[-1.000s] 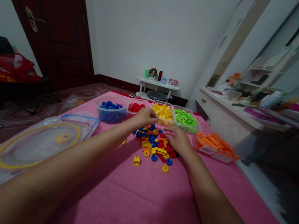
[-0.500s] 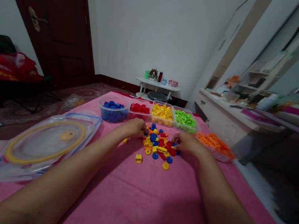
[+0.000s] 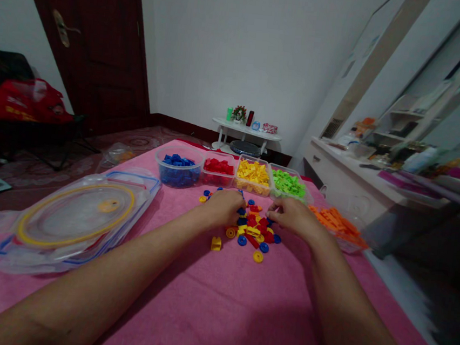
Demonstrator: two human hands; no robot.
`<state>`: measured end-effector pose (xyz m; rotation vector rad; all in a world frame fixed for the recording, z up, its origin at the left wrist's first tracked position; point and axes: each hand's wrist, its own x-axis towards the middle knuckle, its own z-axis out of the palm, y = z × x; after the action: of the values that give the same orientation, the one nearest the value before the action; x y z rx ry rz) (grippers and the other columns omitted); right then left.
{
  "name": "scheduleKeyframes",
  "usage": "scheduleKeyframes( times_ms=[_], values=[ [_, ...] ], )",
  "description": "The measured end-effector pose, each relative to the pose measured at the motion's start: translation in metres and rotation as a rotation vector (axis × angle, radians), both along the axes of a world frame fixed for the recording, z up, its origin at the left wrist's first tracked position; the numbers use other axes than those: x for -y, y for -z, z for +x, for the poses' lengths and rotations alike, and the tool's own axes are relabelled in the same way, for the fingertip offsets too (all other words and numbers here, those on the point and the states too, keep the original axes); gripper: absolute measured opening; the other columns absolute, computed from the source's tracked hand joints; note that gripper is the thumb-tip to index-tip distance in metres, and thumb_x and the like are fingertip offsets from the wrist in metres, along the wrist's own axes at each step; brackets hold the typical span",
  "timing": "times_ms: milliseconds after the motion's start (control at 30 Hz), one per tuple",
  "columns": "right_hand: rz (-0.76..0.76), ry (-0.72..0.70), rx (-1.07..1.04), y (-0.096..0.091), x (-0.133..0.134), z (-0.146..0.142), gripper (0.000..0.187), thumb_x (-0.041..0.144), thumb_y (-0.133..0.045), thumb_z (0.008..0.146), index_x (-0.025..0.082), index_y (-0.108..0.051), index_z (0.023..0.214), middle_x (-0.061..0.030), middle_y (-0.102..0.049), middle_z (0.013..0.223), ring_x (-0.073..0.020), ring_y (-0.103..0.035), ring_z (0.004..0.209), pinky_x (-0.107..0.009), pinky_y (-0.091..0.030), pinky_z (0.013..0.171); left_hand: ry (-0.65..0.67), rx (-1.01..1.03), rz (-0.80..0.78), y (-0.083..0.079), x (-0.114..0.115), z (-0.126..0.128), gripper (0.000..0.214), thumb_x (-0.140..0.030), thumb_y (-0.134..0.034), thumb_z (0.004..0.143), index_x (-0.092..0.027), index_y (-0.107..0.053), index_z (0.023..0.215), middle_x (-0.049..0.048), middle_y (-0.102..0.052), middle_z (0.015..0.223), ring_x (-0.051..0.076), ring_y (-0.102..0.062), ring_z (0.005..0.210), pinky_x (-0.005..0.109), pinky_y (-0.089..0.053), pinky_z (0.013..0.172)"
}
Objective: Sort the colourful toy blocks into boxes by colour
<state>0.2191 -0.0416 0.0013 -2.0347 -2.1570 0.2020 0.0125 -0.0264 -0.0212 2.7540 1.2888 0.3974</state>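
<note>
A loose pile of toy building blocks [image 3: 253, 232] and small wheels in red, yellow, blue and orange lies on the pink cloth. My left hand [image 3: 226, 207] reaches over the pile's left side, fingers curled down among the pieces. Blue pieces show by its fingertips, but its grip is mostly hidden. My right hand [image 3: 293, 215] is at the pile's right edge, with thumb and fingers drawn together; whatever they pinch is too small to make out. Nearer me lie a yellow block [image 3: 216, 243] and a yellow wheel [image 3: 258, 257].
Behind the pile stand clear tubs of blue blocks [image 3: 178, 169], red blocks [image 3: 219, 167], yellow blocks [image 3: 253, 172] and green blocks [image 3: 288, 184]. Orange pieces [image 3: 337, 223] fill another tub at the right. Stacked clear lids [image 3: 75, 217] lie left on the pink cloth [image 3: 200, 310].
My left hand has moved right across the pile, uncovering blue and yellow pieces behind it. My right hand stays by the right edge, its fingers slightly lifted. The view has shifted a little.
</note>
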Motion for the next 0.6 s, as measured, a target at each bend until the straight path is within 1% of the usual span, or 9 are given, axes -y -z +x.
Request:
scheduleKeyframes(
  times_ms=[67, 133, 200, 267, 333, 400, 433, 500, 600],
  values=[
    [0.044, -0.025, -0.089, -0.001, -0.001, -0.001, 0.016, 0.032, -0.061, 0.074, 0.020, -0.071, 0.077, -0.0035, -0.068, 0.068, -0.0147, -0.061, 0.063, -0.023, -0.040, 0.057, -0.050, 0.187, -0.074, 0.001, -0.004, 0.001, 0.024, -0.019, -0.056, 0.070, -0.017, -0.071, 0.089, 0.0085, -0.068, 0.089, 0.022, -0.061, 0.085, 0.030, -0.046, 0.072],
    [0.143, -0.051, -0.222, -0.004, -0.002, -0.004, 0.018, 0.031, -0.060, 0.075, 0.018, -0.071, 0.081, -0.0046, -0.068, 0.070, -0.0153, -0.061, 0.063, -0.024, -0.042, 0.057, -0.076, 0.461, -0.267, 0.000, -0.008, 0.003, 0.022, -0.021, -0.056, 0.072, -0.015, -0.069, 0.088, 0.0060, -0.067, 0.082, 0.018, -0.061, 0.077, 0.026, -0.045, 0.066],
    [0.297, -0.070, -0.388, -0.008, -0.001, -0.011, 0.023, 0.031, -0.061, 0.074, 0.015, -0.069, 0.088, -0.0060, -0.069, 0.076, -0.0160, -0.062, 0.065, -0.025, -0.045, 0.058, -0.106, 0.776, -0.589, 0.000, -0.010, 0.006, 0.022, -0.023, -0.055, 0.075, -0.014, -0.067, 0.091, 0.0039, -0.066, 0.078, 0.012, -0.058, 0.064, 0.021, -0.042, 0.055],
    [0.424, -0.095, -0.542, -0.011, 0.003, -0.023, 0.028, 0.032, -0.062, 0.073, 0.014, -0.068, 0.094, -0.0069, -0.070, 0.081, -0.0164, -0.063, 0.068, -0.026, -0.047, 0.060, -0.115, 1.078, -0.974, -0.001, -0.009, 0.009, 0.023, -0.024, -0.052, 0.078, -0.014, -0.063, 0.095, 0.0038, -0.065, 0.077, 0.008, -0.054, 0.055, 0.016, -0.038, 0.046],
    [0.456, -0.155, -0.637, -0.012, 0.007, -0.037, 0.030, 0.032, -0.063, 0.071, 0.014, -0.067, 0.095, -0.0067, -0.070, 0.084, -0.0158, -0.062, 0.069, -0.027, -0.048, 0.062, -0.053, 1.299, -1.315, -0.001, -0.006, 0.011, 0.024, -0.028, -0.048, 0.082, -0.013, -0.060, 0.095, 0.0058, -0.063, 0.076, 0.008, -0.055, 0.053, 0.014, -0.037, 0.042],
    [0.432, -0.226, -0.653, -0.012, 0.012, -0.048, 0.029, 0.031, -0.065, 0.070, 0.015, -0.067, 0.094, -0.0062, -0.070, 0.086, -0.0149, -0.062, 0.069, -0.027, -0.049, 0.063, 0.037, 1.401, -1.556, 0.000, -0.003, 0.011, 0.030, -0.037, -0.044, 0.086, -0.011, -0.059, 0.092, 0.0078, -0.061, 0.073, 0.010, -0.059, 0.056, 0.014, -0.038, 0.040],
    [0.424, -0.251, -0.641, -0.012, 0.014, -0.051, 0.028, 0.032, -0.066, 0.070, 0.016, -0.067, 0.094, -0.0059, -0.070, 0.087, -0.0144, -0.062, 0.069, -0.027, -0.049, 0.064, 0.069, 1.424, -1.633, 0.001, -0.002, 0.011, 0.034, -0.041, -0.042, 0.087, -0.011, -0.058, 0.089, 0.0081, -0.060, 0.072, 0.011, -0.059, 0.056, 0.013, -0.037, 0.038],
    [0.444, -0.264, -0.605, -0.013, 0.016, -0.054, 0.025, 0.031, -0.065, 0.071, 0.017, -0.068, 0.092, -0.0058, -0.070, 0.088, -0.0140, -0.062, 0.069, -0.026, -0.049, 0.064, 0.086, 1.448, -1.712, 0.003, -0.002, 0.010, 0.036, -0.044, -0.041, 0.088, -0.012, -0.056, 0.085, 0.0074, -0.059, 0.069, 0.010, -0.057, 0.052, 0.011, -0.033, 0.034],
    [0.518, -0.215, -0.583, -0.019, 0.019, -0.052, 0.019, 0.028, -0.063, 0.073, 0.016, -0.069, 0.087, -0.0058, -0.070, 0.085, -0.0137, -0.062, 0.066, -0.025, -0.048, 0.061, 0.009, 1.467, -1.657, 0.001, -0.008, 0.008, 0.025, -0.034, -0.044, 0.088, -0.012, -0.055, 0.082, 0.0051, -0.057, 0.066, 0.005, -0.049, 0.045, 0.007, -0.023, 0.031]
  ],
)
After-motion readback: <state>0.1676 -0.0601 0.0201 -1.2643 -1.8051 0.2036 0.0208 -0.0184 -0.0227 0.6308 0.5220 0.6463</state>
